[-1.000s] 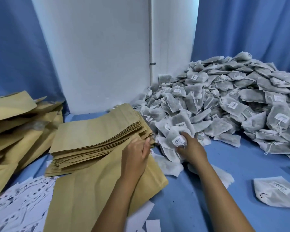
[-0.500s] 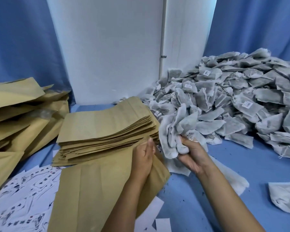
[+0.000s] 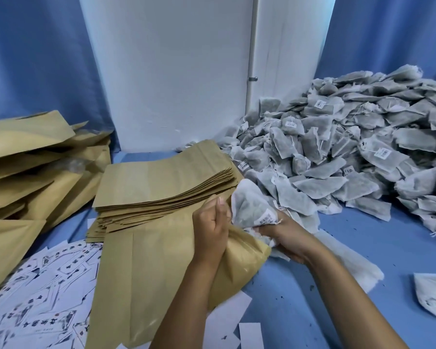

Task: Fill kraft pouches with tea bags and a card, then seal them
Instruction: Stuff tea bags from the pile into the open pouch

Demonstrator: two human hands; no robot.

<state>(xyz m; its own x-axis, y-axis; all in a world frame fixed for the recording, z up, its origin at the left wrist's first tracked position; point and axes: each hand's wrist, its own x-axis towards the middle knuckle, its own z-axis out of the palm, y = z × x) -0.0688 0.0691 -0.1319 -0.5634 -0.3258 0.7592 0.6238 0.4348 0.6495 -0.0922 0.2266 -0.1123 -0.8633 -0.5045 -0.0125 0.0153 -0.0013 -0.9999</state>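
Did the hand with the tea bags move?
Yes. The right hand lifted its tea bags out of the pile and carried them left, to the mouth of the pouch.

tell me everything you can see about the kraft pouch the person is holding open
The kraft pouch is a tall flat bag of tan paper-like material with faint vertical creases. It lies lengthwise on the blue table, its mouth at the far right end, overlapping the stack of empty pouches and the printed cards. The left hand grips the mouth's edge and lifts it open, while the right hand pushes a bunch of tea bags in. Its mouth end bulges and wrinkles.
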